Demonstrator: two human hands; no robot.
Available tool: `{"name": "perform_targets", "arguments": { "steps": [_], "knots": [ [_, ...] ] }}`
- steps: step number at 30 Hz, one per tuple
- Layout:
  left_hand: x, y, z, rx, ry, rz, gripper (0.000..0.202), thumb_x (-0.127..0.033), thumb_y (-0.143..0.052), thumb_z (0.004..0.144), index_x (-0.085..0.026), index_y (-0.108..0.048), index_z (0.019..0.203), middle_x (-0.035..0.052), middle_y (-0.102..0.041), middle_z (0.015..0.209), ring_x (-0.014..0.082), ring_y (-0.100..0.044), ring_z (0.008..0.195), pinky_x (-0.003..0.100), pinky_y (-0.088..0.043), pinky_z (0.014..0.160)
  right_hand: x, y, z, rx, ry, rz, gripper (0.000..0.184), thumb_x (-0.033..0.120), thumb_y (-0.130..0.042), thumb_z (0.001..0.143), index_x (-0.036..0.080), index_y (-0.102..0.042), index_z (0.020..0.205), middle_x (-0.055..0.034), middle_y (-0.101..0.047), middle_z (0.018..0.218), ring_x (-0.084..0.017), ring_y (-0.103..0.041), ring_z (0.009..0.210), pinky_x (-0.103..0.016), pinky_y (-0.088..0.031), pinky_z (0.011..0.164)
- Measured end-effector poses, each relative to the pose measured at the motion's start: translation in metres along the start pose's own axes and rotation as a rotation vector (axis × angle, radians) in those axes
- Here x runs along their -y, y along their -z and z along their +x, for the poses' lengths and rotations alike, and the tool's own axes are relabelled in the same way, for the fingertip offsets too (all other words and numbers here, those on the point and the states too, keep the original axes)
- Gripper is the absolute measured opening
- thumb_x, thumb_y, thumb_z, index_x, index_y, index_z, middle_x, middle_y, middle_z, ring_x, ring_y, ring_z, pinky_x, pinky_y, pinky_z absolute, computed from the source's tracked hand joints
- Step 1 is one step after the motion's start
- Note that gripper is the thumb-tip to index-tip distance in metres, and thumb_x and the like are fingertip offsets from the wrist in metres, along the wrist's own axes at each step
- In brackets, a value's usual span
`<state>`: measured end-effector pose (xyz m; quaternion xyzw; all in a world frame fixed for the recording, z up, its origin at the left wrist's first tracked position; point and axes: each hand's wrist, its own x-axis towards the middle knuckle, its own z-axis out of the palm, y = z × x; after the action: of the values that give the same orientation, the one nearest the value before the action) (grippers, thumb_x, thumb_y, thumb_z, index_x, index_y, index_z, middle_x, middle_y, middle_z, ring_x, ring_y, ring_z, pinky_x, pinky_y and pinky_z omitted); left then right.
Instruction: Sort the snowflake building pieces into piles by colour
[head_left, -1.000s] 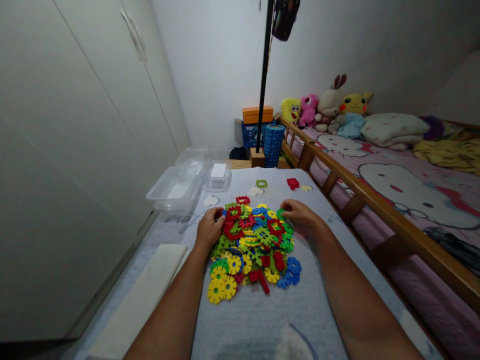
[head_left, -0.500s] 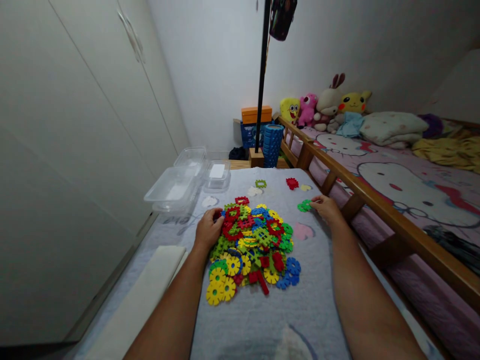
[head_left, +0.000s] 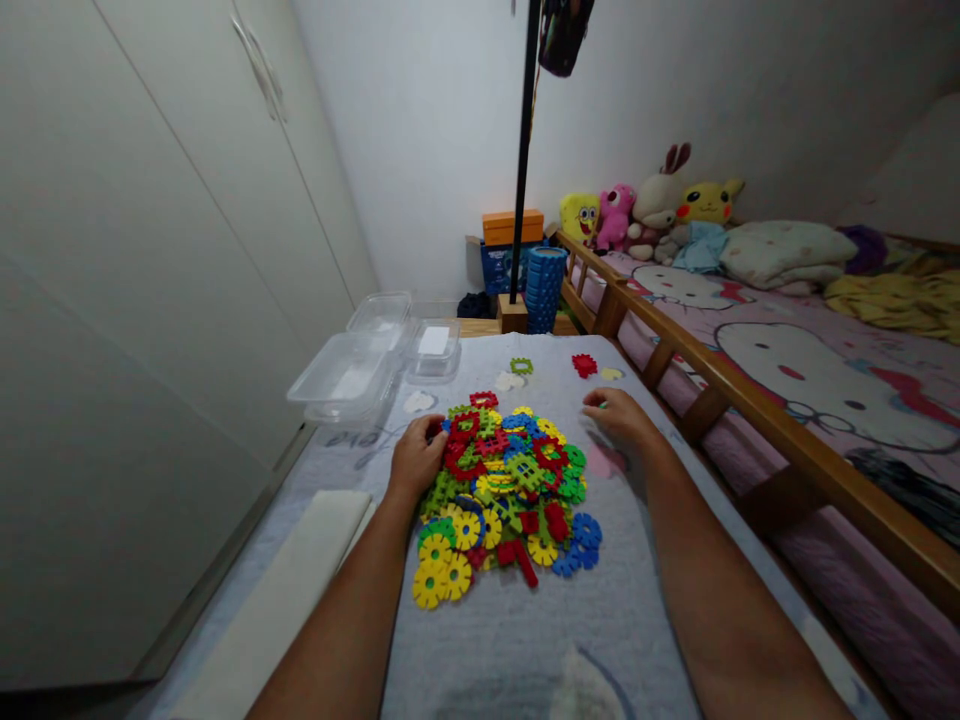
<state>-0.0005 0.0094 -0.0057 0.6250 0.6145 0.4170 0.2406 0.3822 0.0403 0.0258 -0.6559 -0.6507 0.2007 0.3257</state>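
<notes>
Pieces [head_left: 499, 485] on cloth [head_left: 517, 640], containers [head_left: 341, 375] behind left, bed [head_left: 787, 365] right

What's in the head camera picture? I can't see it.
A heap of colourful toy pieces lies on bluish cloth, with the left hand at its left edge, the right hand off its right side. Clear tubs stand behind, left.

Holds both bare forearms [head_left: 341, 595] extended forward; keeps bare left hand [head_left: 418, 455] loosely curled, bare right hand [head_left: 621, 416] slightly farther forward, fingertips bent inward
</notes>
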Motion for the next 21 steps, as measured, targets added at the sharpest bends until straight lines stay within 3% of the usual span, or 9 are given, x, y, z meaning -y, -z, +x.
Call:
{"name": "perform_targets", "arguments": {
  "steps": [4,9,12,15,21],
  "knots": [
    [0.001,0.0,0.0,0.006,-0.003,0.001,0.032,-0.032,-0.057,0.081,-0.019,-0.068,0.108,0.0086,-0.071,0.108,0.0237,-0.067,0.101,0.042,-0.052,0.099,0.033,-0.031,-0.005,0.218,0.121,0.083,0.02,0.019,-0.072,0.065,0.022,-0.075,0.085,-0.0041,-0.069,0.09,-0.021,-0.062,0.083,-0.031,-0.048,0.078],
    [0.004,-0.002,0.001,-0.002,-0.006,0.0,0.03,-0.031,-0.057,0.081,-0.02,-0.068,0.107,0.0081,-0.071,0.105,0.0234,-0.067,0.099,0.041,-0.053,0.096,0.04,-0.044,-0.011,0.298,0.177,0.043,0.017,0.014,-0.069,0.062,0.021,-0.072,0.078,-0.0017,-0.064,0.083,-0.019,-0.058,0.08,-0.029,-0.044,0.073],
    [0.005,-0.002,0.001,-0.004,-0.011,-0.009,0.029,-0.031,-0.058,0.081,-0.02,-0.068,0.106,0.0075,-0.071,0.105,0.0228,-0.067,0.099,0.04,-0.053,0.096,0.038,-0.04,-0.012,0.243,0.093,0.116,0.021,0.016,-0.071,0.059,0.021,-0.066,0.079,0.0004,-0.062,0.08,-0.017,-0.055,0.073,-0.027,-0.042,0.066],
    [0.004,-0.002,0.001,0.0,-0.007,-0.017,0.03,-0.031,-0.057,0.08,-0.02,-0.068,0.106,0.0079,-0.071,0.106,0.023,-0.067,0.1,0.04,-0.052,0.097,0.035,-0.033,-0.011,0.255,0.035,0.201,0.014,0.021,-0.066,0.061,0.021,-0.06,0.073,0.0026,-0.058,0.071,-0.015,-0.051,0.067,-0.026,-0.039,0.061],
    [-0.001,0.001,0.0,0.012,0.0,0.0,0.033,-0.033,-0.056,0.081,-0.018,-0.068,0.108,0.0094,-0.07,0.109,0.0239,-0.066,0.102,0.041,-0.051,0.099,0.02,-0.001,-0.002,0.109,-0.036,0.328,0.019,0.035,-0.065,0.061,0.02,-0.059,0.072,0.0026,-0.056,0.063,-0.014,-0.05,0.061,-0.026,-0.037,0.059]
  ]
}}
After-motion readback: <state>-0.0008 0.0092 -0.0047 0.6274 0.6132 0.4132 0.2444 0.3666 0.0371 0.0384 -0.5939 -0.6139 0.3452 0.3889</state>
